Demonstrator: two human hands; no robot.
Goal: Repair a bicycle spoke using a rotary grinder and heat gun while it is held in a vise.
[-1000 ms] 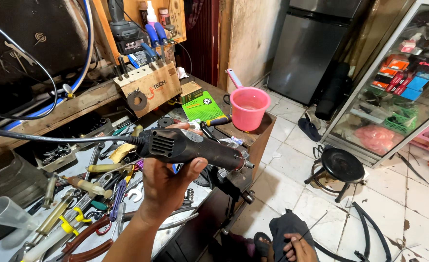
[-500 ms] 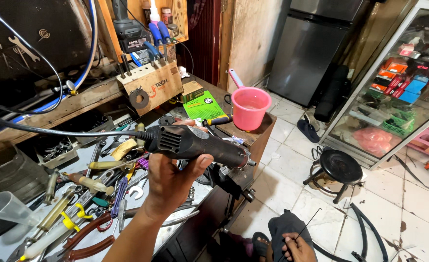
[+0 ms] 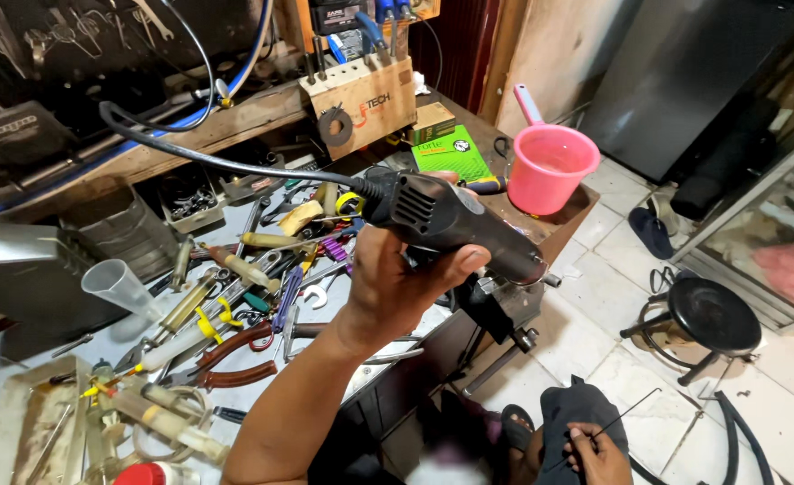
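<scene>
Left hand (image 3: pixel 395 287) up in the middle of the frame, fingers (image 3: pixel 465 263) wrapped tight round the body of a dark rotary tool (image 3: pixel 451 223), thumb side under, nose pointing down toward the right. Held in the air above the cluttered table (image 3: pixel 92 346), not resting on anything. Black cord (image 3: pixel 208 157) trailing off its rear end toward the upper left.

Looks like a hard plastic shell, stiff, probably a decent bit of weight up front near the metal nose. Vented back section seems the grippiest spot; mid-body is where the hand sits and that looks balanced enough. Cord is springy and could tug the tail around, so worth minding.

Right hand (image 3: pixel 599 454) down at the bottom right, fingers pinched together on a thin wire (image 3: pixel 626 415), bendy-looking and easy to kink.

Around it: pink bucket (image 3: pixel 550 171) at upper right of centre, green box (image 3: pixel 451 153) just left of it, pliers with red handles (image 3: pixel 235 359) at lower left, black stool (image 3: pixel 702 323) on the tiled floor at right.
</scene>
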